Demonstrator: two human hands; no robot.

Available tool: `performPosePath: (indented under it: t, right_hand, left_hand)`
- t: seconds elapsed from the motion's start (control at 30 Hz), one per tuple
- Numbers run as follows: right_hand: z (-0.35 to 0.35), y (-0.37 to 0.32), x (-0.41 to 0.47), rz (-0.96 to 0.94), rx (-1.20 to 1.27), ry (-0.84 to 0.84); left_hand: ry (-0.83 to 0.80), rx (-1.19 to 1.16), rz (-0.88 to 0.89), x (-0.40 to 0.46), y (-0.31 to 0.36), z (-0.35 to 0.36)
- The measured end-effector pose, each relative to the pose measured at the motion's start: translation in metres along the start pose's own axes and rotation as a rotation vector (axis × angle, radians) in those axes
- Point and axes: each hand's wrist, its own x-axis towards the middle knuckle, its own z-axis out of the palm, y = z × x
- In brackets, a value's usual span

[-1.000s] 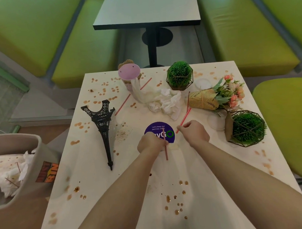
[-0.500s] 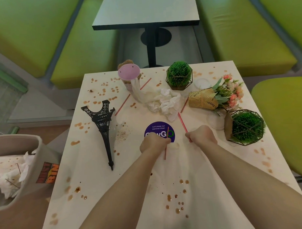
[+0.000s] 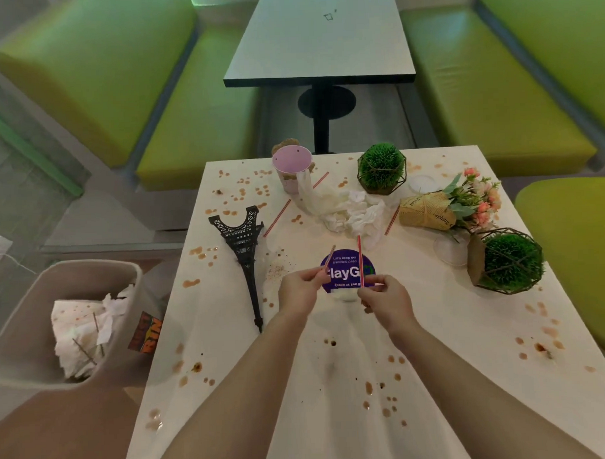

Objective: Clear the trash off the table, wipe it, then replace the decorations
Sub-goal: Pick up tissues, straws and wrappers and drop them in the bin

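Observation:
My left hand (image 3: 298, 291) pinches one red straw (image 3: 329, 255) and my right hand (image 3: 386, 300) pinches another red straw (image 3: 360, 261), both lifted over the purple round sticker (image 3: 347, 267) on the stained white table (image 3: 435, 345). Crumpled white tissues (image 3: 348, 210) trail from a pink paper cup (image 3: 292, 169) at the back. Two more red straws lie on the table, one left of the tissues (image 3: 276, 218) and one to their right (image 3: 392, 220). A black Eiffel tower model (image 3: 245, 252) lies flat on the left. A wrapped bouquet (image 3: 444, 207) lies between two green plants in wire frames, one behind it (image 3: 381, 168) and one nearer (image 3: 508, 260).
A beige bin (image 3: 64, 323) holding used tissues stands left of the table. Two clear plastic lids (image 3: 451, 248) lie near the bouquet. Green benches (image 3: 187, 113) and a second table (image 3: 322, 39) lie beyond. A green seat (image 3: 579, 247) is on the right.
Both hands have lifted off the table with their straws. My right hand picked up its straw and drew it toward my left hand; the straws now point upward.

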Motion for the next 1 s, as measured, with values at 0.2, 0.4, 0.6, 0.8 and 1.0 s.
performPosePath:
  t: [0.2, 0.4, 0.6, 0.8, 1.0]
  right_hand:
    - [0.065, -0.043, -0.048, -0.098, 0.02, -0.202]
    - [0.144, -0.07, -0.095, -0.201, -0.027, -0.321]
    - [0.226, -0.089, -0.138, -0.266, -0.09, -0.423]
    - [0.297, -0.101, -0.169, -0.35, -0.178, -0.501]
    - [0.335, -0.1, -0.181, -0.312, -0.222, -0.544]
  left_hand:
    - [0.034, -0.118, 0.027, -0.026, 0.01, -0.08]
    - [0.033, -0.213, 0.067, -0.056, 0.009, -0.184]
    - [0.253, -0.159, 0.14, -0.082, -0.002, -0.282]
    - [0.442, -0.06, 0.139, -0.083, -0.023, -0.349]
    - [0.562, 0.182, 0.103, -0.071, -0.044, -0.383]
